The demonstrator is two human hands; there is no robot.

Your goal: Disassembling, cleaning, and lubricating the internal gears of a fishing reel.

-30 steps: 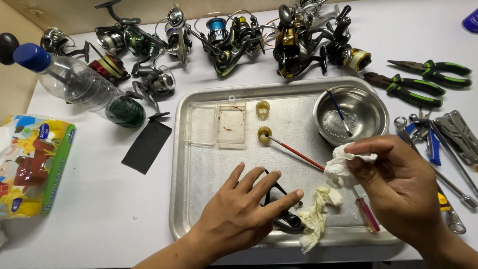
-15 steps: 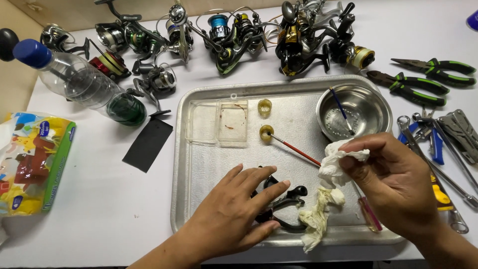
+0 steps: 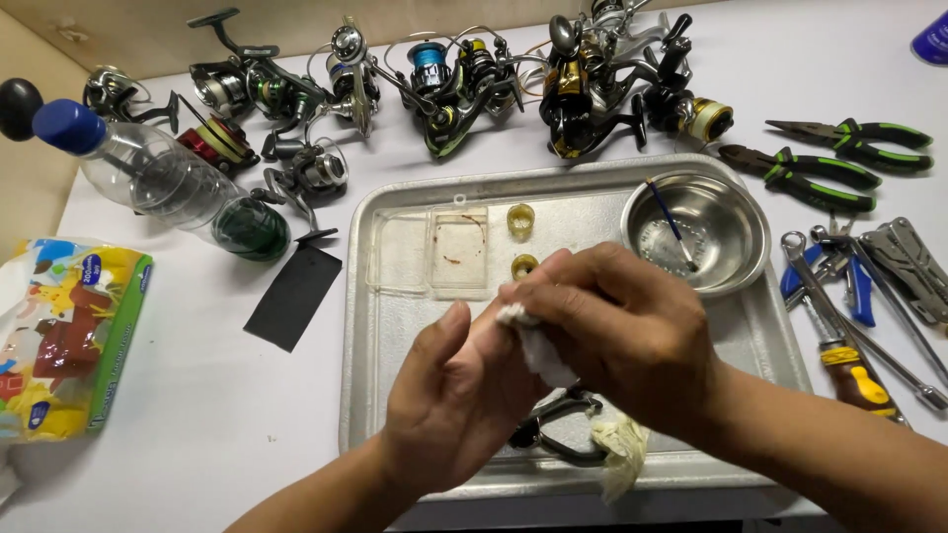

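Here | right hand (image 3: 632,336) pinches cloth (image 3: 538,345) | left hand (image 3: 464,395) open | steel bowl (image 3: 736,212) behind

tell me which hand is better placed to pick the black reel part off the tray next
Probably the left hand: it is bare and sits just beside the black reel part, while the right hand grips a white cloth.

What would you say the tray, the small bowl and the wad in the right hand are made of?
Tray: brushed metal, likely steel or aluminium, judging by its dull grey sheen. Small bowl: shinier metal that mirrors the light. Wad in the right hand: soft white tissue or cloth, crumpled; which one I cannot tell.
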